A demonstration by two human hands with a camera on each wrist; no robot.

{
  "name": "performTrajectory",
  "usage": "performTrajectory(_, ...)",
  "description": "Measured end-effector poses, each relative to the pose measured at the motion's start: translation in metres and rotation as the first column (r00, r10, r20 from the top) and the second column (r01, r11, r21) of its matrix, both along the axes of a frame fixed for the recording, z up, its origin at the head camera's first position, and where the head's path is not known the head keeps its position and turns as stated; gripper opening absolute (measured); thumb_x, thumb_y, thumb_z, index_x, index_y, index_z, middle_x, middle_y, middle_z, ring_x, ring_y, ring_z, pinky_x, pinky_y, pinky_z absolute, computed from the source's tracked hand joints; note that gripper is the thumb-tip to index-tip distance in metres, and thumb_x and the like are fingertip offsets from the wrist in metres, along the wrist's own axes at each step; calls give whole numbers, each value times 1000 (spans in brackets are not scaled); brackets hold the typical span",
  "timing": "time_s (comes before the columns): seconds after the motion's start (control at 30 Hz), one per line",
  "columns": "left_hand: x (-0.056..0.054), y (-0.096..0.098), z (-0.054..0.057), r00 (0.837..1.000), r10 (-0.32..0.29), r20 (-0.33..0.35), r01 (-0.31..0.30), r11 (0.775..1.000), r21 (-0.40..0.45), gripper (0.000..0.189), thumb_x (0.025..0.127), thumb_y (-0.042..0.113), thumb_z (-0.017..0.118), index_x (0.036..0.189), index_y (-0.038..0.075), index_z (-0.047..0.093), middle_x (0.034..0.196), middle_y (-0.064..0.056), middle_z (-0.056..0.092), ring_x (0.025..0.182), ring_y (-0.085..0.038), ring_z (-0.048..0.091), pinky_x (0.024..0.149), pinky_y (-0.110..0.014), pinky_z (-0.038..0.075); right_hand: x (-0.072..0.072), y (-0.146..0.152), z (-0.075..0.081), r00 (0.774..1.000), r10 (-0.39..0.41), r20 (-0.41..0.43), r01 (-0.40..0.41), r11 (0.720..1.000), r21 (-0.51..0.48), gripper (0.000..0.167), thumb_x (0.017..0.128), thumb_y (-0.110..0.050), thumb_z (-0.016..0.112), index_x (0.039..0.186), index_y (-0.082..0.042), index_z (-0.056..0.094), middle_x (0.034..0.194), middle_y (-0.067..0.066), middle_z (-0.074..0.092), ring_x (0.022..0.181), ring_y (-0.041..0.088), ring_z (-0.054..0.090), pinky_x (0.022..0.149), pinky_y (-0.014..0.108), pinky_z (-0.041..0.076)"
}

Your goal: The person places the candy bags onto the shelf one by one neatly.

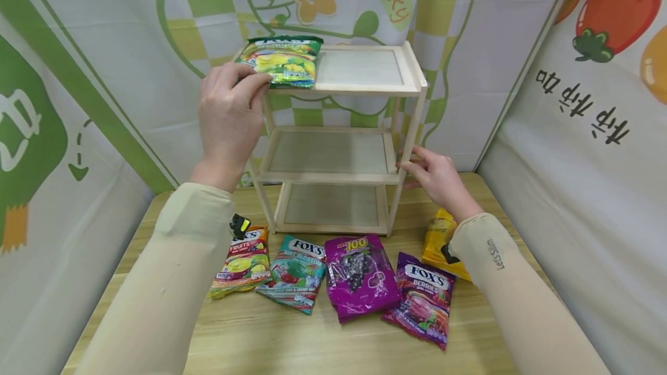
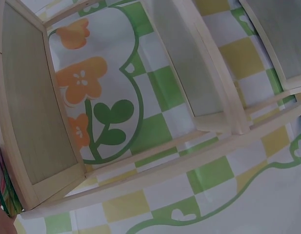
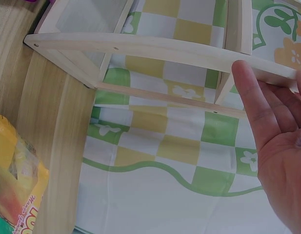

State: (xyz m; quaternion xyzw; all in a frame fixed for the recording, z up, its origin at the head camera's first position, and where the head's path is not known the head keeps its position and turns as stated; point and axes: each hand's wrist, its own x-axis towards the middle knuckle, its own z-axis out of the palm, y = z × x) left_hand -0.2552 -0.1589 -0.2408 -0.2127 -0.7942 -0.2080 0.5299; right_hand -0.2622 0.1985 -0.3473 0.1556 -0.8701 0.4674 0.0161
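Observation:
On the left part of the top shelf lies a green Fox's candy bag (image 1: 286,62). My left hand (image 1: 231,111) pinches its near left edge between thumb and fingers; in the left wrist view only a sliver of the bag (image 2: 9,190) shows. The light wooden three-tier rack (image 1: 359,178) stands upright on the table. With thumb and fingers at its right front post, my right hand (image 1: 440,181) holds the rack at middle-shelf height. The right wrist view shows that hand (image 3: 282,122) with its index finger extended against the post.
Before the rack lie an orange fruits candy bag (image 1: 245,265), a teal mint bag (image 1: 295,274), a magenta grape candy bag (image 1: 359,276) and a purple berries bag (image 1: 424,300). A yellow mango candy bag (image 1: 440,239) lies beneath my right forearm. Printed cloth (image 1: 458,103) surrounds the wooden table (image 1: 260,334).

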Motion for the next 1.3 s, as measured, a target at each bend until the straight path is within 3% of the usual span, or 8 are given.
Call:
performTrajectory(0.3,1,-1,-1,1000,3,6,-3,1000,-15,17,100,9,65,105,-2,77,105,-20,68,99,-42,60,87,-54,48,1,0,0,1000,-1,-3,1,1000,8,44,108,-19,53,150,-7,49,133,22,65,112,36,69,78,30,64)
performTrajectory(0.53,1,-2,-2,1000,-1,6,1,1000,-24,18,101,9,64,106,-2,77,104,-20,69,100,-42,60,88,-54,48,0,0,0,1000,8,7,-8,1000,-12,43,108,-18,52,149,-5,49,132,23,65,112,36,69,84,45,62)
performTrajectory(0.93,1,-3,-3,1000,-6,4,6,999,-34,18,101,9,65,108,-2,76,107,-20,69,101,-41,60,89,-53,49,1,1,1,1000,4,-1,-4,1000,-2,44,108,-18,53,150,-6,49,133,22,65,113,36,69,78,31,64)
performTrajectory(1.3,4,-6,-7,1000,-13,13,14,998,-57,21,103,8,61,114,-4,73,113,-21,67,109,-41,59,97,-51,48,1,0,0,1000,-2,-9,2,1000,12,44,108,-19,53,150,-6,49,131,23,66,110,36,70,77,30,64)
